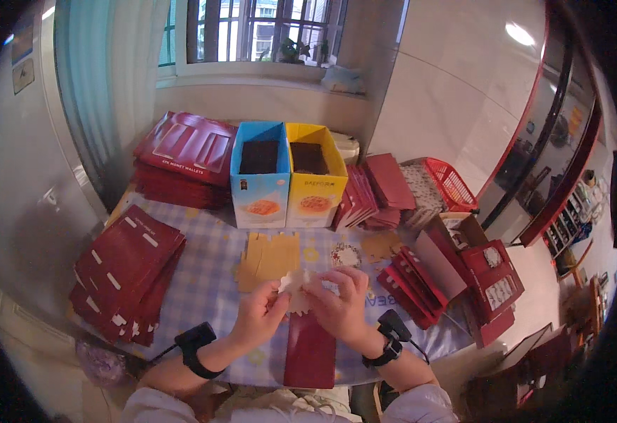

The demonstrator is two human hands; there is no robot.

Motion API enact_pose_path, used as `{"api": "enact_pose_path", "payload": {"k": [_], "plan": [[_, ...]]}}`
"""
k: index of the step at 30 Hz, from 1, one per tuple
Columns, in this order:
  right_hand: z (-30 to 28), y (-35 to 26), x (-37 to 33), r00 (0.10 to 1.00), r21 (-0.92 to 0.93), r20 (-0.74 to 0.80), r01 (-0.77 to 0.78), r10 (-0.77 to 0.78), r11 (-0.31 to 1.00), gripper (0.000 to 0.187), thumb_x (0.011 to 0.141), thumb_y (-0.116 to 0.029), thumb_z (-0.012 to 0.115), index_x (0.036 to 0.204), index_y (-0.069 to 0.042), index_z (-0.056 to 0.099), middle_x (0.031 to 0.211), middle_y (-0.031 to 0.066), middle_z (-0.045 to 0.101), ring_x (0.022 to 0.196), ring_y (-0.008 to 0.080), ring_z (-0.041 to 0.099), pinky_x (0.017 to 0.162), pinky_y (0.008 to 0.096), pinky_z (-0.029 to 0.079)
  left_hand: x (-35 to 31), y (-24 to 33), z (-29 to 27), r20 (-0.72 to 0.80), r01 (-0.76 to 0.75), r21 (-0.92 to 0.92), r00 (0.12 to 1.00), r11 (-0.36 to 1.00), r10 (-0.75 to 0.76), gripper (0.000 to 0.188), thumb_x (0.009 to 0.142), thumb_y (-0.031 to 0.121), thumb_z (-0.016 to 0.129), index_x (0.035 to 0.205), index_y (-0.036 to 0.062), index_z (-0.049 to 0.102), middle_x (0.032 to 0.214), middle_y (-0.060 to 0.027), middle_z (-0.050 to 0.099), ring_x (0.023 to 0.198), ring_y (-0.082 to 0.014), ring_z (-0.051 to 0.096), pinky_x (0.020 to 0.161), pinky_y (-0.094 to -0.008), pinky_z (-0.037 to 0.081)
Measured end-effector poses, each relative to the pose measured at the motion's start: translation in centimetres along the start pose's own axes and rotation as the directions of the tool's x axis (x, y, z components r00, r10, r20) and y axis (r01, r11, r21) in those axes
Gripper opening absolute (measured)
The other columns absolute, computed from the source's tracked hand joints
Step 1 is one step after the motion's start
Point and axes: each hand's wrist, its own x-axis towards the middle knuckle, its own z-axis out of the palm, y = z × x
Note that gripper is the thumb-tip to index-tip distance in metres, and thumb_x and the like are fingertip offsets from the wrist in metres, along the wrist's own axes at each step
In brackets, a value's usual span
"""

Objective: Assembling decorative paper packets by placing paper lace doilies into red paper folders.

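Observation:
Between both hands is a small cream paper piece with a wavy, jagged edge. My left hand pinches its left side with thumb and fingers. My right hand has thumb and fingertips closed on its right side; the fingers partly cover it. Just below the hands, a narrow maroon folded cardboard piece lies at the table's near edge. Beyond them is a flat tan cardboard piece with a notched edge. A small pile of whitish, dark-specked bits lies to its right.
On the checked tablecloth, maroon wallets are stacked at left and back left. A blue box and a yellow box stand at the back. Maroon folders, an open maroon box and a red basket occupy the right.

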Motion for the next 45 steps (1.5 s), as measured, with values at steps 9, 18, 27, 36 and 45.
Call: {"api": "enact_pose_path", "payload": {"k": [9,18,27,36,45], "plan": [[-0.5,0.0,-0.4,0.983,-0.094,0.094,0.167,-0.158,0.981,0.041,0.054,-0.023,0.065,0.094,-0.013,0.063,0.096,-0.0039,0.054,0.091,0.0172,0.048,0.074,0.0364,0.032,0.2,-1.0,0.1,0.055,-0.080,-0.111,0.995,0.991,0.086,0.012,0.083,0.006,0.054,0.090,-0.0019,0.049,0.072,-0.0038,0.058,0.063,-0.0052,0.055,0.053,-0.0196,0.045],[-0.5,0.2,-0.4,0.984,-0.092,0.071,0.172,-0.166,0.981,0.041,0.053,-0.023,0.064,0.092,-0.010,0.062,0.092,-0.0037,0.055,0.085,0.0152,0.050,0.072,0.0357,0.034,0.0,-0.4,0.1,0.084,-0.090,-0.035,0.992,0.995,0.093,0.010,0.082,0.004,0.054,0.088,-0.0021,0.049,0.074,-0.0047,0.059,0.067,-0.0055,0.056,0.056,-0.0201,0.046],[0.0,1.1,0.5,0.996,0.128,-0.021,-0.089,0.092,0.988,0.025,0.050,-0.007,0.070,0.073,-0.012,0.061,0.078,0.0002,0.054,0.075,0.0200,0.050,0.067,0.0342,0.035,0.1,-0.6,0.1,0.105,0.030,-0.144,0.994,0.989,-0.015,0.013,0.084,0.005,0.053,0.092,-0.0035,0.047,0.082,-0.0079,0.059,0.073,-0.0089,0.058,0.060,-0.0226,0.052],[-1.5,3.1,1.4,0.949,0.265,0.088,-0.316,0.304,0.911,0.012,0.061,-0.003,0.067,0.072,-0.002,0.061,0.079,0.0078,0.056,0.072,0.0204,0.056,0.064,0.0278,0.046,0.3,0.1,0.1,0.121,0.093,-0.282,0.991,0.955,-0.060,0.027,0.086,0.014,0.052,0.107,0.0004,0.043,0.093,-0.0089,0.057,0.082,-0.0136,0.059,0.061,-0.0238,0.050],[-1.1,1.4,1.1,0.963,0.295,0.181,-0.247,0.200,0.923,0.013,0.063,-0.004,0.066,0.074,-0.003,0.060,0.082,0.0092,0.056,0.075,0.0242,0.057,0.066,0.0304,0.047,0.4,-0.3,-0.2,0.205,0.302,-0.332,0.948,0.894,-0.244,0.028,0.084,0.019,0.056,0.103,0.0008,0.047,0.085,-0.0024,0.055,0.071,-0.0062,0.051,0.057,-0.0196,0.043]]}}
